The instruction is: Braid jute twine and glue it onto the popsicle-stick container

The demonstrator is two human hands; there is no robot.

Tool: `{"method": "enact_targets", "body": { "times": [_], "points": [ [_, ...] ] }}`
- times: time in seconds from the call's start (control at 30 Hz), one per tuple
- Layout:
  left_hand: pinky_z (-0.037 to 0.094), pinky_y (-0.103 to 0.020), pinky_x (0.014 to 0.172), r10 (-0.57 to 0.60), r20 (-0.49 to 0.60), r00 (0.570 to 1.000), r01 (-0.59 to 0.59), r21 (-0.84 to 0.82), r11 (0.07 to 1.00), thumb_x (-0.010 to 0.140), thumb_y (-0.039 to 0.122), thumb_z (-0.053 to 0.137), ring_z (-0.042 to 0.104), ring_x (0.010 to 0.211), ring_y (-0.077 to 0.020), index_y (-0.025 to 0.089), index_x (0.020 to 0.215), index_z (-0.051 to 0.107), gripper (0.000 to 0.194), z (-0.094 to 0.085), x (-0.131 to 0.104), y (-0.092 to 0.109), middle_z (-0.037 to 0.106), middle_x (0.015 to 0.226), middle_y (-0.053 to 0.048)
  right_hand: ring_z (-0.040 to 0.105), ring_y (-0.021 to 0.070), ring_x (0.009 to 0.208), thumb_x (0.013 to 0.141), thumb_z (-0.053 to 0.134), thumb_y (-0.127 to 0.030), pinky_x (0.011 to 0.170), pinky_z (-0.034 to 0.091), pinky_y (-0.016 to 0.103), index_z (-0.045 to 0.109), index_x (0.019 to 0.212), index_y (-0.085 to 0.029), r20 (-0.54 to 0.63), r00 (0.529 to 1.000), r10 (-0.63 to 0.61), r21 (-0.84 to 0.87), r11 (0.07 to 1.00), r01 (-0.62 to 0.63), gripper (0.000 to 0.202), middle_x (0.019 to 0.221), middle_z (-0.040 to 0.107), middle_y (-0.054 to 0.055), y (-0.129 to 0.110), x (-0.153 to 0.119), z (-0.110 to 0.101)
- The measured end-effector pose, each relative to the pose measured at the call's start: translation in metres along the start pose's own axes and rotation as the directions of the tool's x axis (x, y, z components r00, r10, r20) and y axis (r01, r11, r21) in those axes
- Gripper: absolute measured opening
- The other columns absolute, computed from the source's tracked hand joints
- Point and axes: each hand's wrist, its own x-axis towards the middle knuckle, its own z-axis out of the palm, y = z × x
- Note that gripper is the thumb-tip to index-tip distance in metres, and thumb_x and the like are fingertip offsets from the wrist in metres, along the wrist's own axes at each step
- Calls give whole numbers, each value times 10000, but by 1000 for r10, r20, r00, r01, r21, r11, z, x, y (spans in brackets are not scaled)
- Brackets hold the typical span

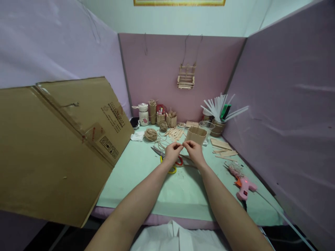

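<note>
Over the middle of the table, my left hand point(173, 152) and my right hand point(194, 151) meet with thumbs and fingers pinched together. Whatever lies between the fingertips is too small to make out. Below and partly behind my left hand are scissors with yellow handles point(172, 170), blades pointing up and left; a red handle point(179, 160) shows between my wrists. Strands of twine point(187, 166) lie under my hands. Just beyond my right hand stands an open brown cardboard box point(196, 134). A ball of twine point(151, 134) sits farther back, left of my hands.
A pink glue gun point(244, 186) with a cable lies at the right. Wooden sticks point(224, 149) lie behind it, near a pot of white glue sticks point(218, 128). A large cardboard sheet point(60, 150) leans over the left side. Jars and stick holders point(171, 121) line the back.
</note>
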Motion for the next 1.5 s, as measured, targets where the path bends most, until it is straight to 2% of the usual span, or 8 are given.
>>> {"method": "enact_targets", "body": {
  "times": [0.3,0.57,0.87,1.0,1.13,1.23,1.37,1.5],
  "points": [
    [380,-254,628,11,-32,999,-13,-66,998,663,278,611,496,619,-123,152,653,618,126,-3,4,-7,580,624,2,444,131,580,661,641,-518,533,363,259,649,775,-179,55,992,111,120,986,-117,357,627,548,-2,4,0,4],
    [350,-236,576,-77,-13,997,75,-115,991,631,294,630,465,577,-106,152,650,602,147,-4,6,-12,544,587,20,376,92,525,670,643,-507,478,312,219,590,717,-189,124,973,193,201,956,-215,327,593,463,-44,-1,-4,8],
    [281,-196,476,-270,94,958,285,-358,889,566,254,652,400,488,-64,146,650,583,153,-4,6,-7,513,550,32,499,134,614,610,729,-499,502,427,229,618,693,-200,300,916,265,426,822,-377,329,657,557,19,-3,-5,6],
    [298,-191,476,-295,143,945,328,-419,847,551,268,696,416,489,-61,144,664,584,202,-5,6,-5,512,554,35,510,139,612,612,740,-481,499,441,237,625,697,-196,257,923,286,438,817,-375,319,660,574,30,1,-5,8],
    [332,-190,494,-241,225,944,320,-454,832,540,281,743,478,534,-73,135,702,610,255,-6,6,-3,560,599,13,505,138,613,606,746,-442,528,454,256,623,692,-190,274,910,312,463,786,-409,293,662,575,28,2,-6,8],
    [338,-186,498,-219,243,945,310,-454,835,539,292,761,495,557,-75,135,721,622,278,-6,5,-3,577,634,7,499,133,596,612,729,-440,518,426,253,618,736,-193,213,934,288,423,834,-353,298,654,572,10,0,-6,9],
    [319,-184,496,-219,115,969,247,-416,875,543,316,769,458,542,-59,141,745,632,300,-5,8,-11,566,652,21,508,138,607,642,680,-402,547,401,259,601,743,-194,17,994,111,226,968,-112,245,657,586,-6,0,-5,11],
    [323,-194,523,-170,27,985,169,-351,921,564,325,757,470,571,-73,138,738,644,279,-5,11,-18,591,660,11,555,176,690,698,606,-381,638,433,302,647,772,-186,8,1000,-17,60,998,16,213,736,643,31,0,-4,12]
  ]
}}
